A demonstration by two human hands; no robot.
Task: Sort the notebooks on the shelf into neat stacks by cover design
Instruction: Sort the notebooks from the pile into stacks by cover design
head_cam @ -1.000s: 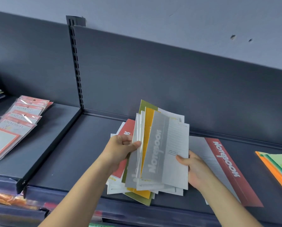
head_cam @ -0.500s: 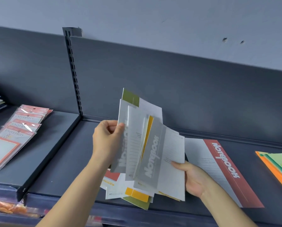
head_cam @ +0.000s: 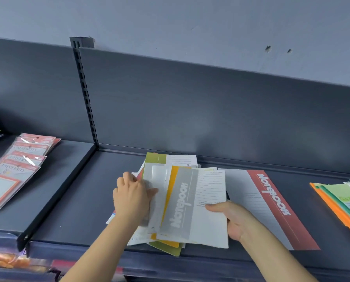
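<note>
A loose fan of notebooks lies on the dark shelf [head_cam: 74, 200] in front of me. On top is a grey-banded notebook [head_cam: 192, 204] with white "Notebook" lettering. Under it show a yellow-banded one [head_cam: 173, 180], white ones and an olive-green one [head_cam: 155, 157]. My right hand [head_cam: 231, 218] grips the right edge of the grey notebook, thumb on its cover. My left hand [head_cam: 132, 197] grips the left side of the fan, thumb on a white cover. A larger red-banded notebook [head_cam: 271, 202] lies flat to the right, partly under the pile.
Packs of red-bordered "University" labels [head_cam: 17, 165] overlap on the lower shelf section at left. Green and orange notebooks [head_cam: 341, 202] lie at the far right. A slotted upright [head_cam: 84, 92] divides the back panel. The shelf's front edge runs just below the pile.
The fan of notebooks, lifted and tilted upright half a second ago, has come down flat onto the pile on the shelf. Both hands came down with it.
</note>
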